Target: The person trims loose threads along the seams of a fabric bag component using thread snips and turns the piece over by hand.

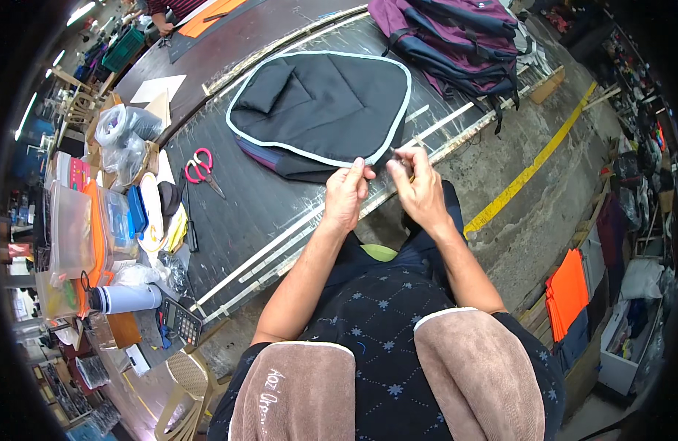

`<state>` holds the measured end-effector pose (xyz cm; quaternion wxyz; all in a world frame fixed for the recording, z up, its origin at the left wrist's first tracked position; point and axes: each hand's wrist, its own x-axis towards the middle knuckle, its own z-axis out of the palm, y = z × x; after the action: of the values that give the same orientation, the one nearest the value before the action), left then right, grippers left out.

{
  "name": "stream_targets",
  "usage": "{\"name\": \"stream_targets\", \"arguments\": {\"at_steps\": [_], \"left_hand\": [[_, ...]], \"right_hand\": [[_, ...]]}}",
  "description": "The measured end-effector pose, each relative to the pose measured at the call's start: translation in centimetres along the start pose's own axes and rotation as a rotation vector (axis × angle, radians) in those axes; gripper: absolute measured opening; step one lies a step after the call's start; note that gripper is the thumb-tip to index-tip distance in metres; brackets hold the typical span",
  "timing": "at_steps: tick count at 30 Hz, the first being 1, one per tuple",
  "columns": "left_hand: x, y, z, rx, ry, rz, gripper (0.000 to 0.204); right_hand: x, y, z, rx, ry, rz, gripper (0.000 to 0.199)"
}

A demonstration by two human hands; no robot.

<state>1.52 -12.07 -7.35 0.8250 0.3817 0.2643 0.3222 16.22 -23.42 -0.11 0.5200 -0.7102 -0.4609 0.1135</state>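
A black padded bag panel (332, 103) with a pale blue bound edge lies on the dark table, with purple and dark fabric beneath it. At its near edge, my left hand (345, 195) pinches the pale binding between thumb and fingers. Just to the right, my right hand (421, 189) is closed, thumb against curled fingers, near the panel's near right corner. Something small and dark shows at those fingertips, too small to make out. Scissors (201, 170) with pink-red handles lie on the table left of the panel.
A maroon and navy backpack (457, 44) sits at the far right of the table (243, 220). Along the left stand plastic bins (70, 228), a white bottle (129, 298) and a calculator (183, 322). A co-worker's hand (165, 28) rests at the far left.
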Motion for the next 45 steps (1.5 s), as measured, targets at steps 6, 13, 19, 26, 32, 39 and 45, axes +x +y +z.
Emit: {"name": "stream_targets", "arguments": {"at_steps": [6,13,19,26,32,39,45], "left_hand": [[-0.2,-0.2,1.0,-0.144,0.039,-0.052,0.045],[-0.2,-0.5,0.0,-0.256,-0.001,-0.112,0.038],[-0.4,-0.1,0.6,-0.298,0.002,-0.146,0.036],[-0.3,-0.4,0.4,-0.290,0.016,-0.144,0.037],[-0.4,-0.4,0.4,-0.257,0.036,-0.137,0.037],[-1.5,1.0,0.0,0.080,0.158,-0.148,0.039],[-3.2,4.8,2.7,1.317,0.351,1.062,0.015]], "right_hand": [[-1.6,0.9,1.3,-0.068,-0.002,-0.084,0.032],[-1.2,1.3,2.2,-0.074,0.004,-0.116,0.032],[-1.1,1.0,2.3,-0.066,0.044,-0.099,0.030],[-1.0,0.5,2.2,-0.157,0.038,-0.155,0.024],[-1.1,1.0,2.3,-0.218,0.017,-0.228,0.019],[-1.6,1.4,1.1,-0.163,0.048,-0.127,0.024],[-0.4,3.2,0.4,0.068,0.070,-0.096,0.035]]}}
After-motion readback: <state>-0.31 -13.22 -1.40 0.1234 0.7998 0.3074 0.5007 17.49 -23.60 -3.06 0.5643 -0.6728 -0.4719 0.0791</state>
